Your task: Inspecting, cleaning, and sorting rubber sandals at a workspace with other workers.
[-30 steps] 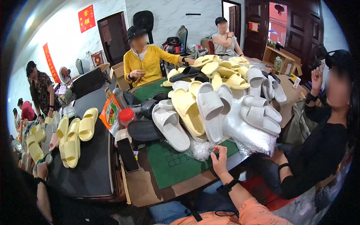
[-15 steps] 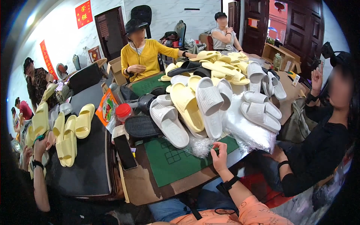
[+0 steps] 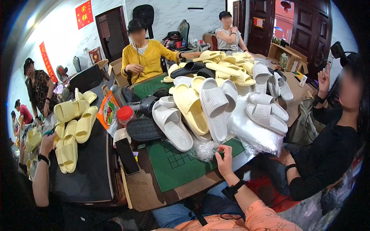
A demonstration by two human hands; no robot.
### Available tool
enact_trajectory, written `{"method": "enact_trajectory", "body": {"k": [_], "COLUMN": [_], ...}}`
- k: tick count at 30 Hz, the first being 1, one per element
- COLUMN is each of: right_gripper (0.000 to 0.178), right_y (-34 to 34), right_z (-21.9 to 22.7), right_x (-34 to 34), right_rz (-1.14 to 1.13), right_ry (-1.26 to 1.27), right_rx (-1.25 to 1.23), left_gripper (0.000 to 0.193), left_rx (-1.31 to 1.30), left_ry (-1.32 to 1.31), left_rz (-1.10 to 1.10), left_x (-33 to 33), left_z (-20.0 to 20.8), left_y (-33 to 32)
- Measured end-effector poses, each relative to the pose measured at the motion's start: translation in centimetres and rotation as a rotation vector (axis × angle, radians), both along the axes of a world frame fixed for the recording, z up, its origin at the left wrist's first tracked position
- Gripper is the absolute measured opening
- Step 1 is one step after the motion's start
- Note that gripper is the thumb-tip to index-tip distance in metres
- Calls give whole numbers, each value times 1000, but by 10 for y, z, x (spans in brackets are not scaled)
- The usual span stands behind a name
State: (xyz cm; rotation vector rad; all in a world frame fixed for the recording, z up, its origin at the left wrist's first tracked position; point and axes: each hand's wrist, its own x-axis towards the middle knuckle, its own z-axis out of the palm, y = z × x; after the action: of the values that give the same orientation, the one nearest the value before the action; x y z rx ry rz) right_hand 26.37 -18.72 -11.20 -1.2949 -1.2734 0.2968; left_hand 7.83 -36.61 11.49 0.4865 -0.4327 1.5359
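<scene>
Near edge: brown board (image 3: 148,196) runs along the front of the main tabletop; the wearer's jeans (image 3: 169,213) sit just below.
Open rm: strip of green mat (image 3: 175,175) w/ grid lines, btwn slipper heap & brown board.
L side: phone (image 3: 127,156) nr the mat's L edge; red-lidded jar (image 3: 125,114) beyond it.
R side: co-worker in black (image 3: 327,154), seated close by.
2nd tabletop: dark surface (image 3: 90,175) at L, bearing yellow slippers (image 3: 69,148); a co-worker's hand (image 3: 47,143) beside them.
Rm: pale marbled walls, dark doors; co-worker in yellow (image 3: 142,59) across the heap.
Slippers: grey one (image 3: 181,136) up-L of R hand (image 3: 224,161), nr but apart; yellow one (image 3: 192,109) & more grey behind.
Film: crumpled transparent plastic (image 3: 204,150) just beside the fingertips; contact unclear.
R fingers: half curled, thumb nr forefinger; can't tell if anything's held.
L hand: out of frame; state can't be told.
</scene>
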Motion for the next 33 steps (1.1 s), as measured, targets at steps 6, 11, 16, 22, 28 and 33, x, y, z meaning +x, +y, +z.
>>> {"method": "enact_trajectory", "body": {"k": [6, 11, 16, 22, 28, 33], "right_gripper": [21, 20, 20, 20, 20, 19], "right_y": [0, 0, 0, 0, 0, -1], "right_z": [0, 0, 0, 0, 1, 1], "right_x": [0, 0, 1, 1, 1, 1], "right_rz": [-7, -8, -3, -3, 4, 16], "right_ry": [2, 3, -14, 2, -37, -16], "right_rx": [-10, 5, -11, 8, 15, 4], "left_gripper": [37, 36, 34, 32, 31, 39], "left_rx": [0, 6, 13, 21, 27, -268], "left_ry": [-4, -5, -13, -23, -53, -56], "left_rz": [2, 3, 8, 12, 21, 18], "left_x": [2, 4, 6, 10, 14, 16], "left_z": [1, 2, 2, 2, 4, -1], "left_y": [2, 1, 0, 1, 9, 55]}}
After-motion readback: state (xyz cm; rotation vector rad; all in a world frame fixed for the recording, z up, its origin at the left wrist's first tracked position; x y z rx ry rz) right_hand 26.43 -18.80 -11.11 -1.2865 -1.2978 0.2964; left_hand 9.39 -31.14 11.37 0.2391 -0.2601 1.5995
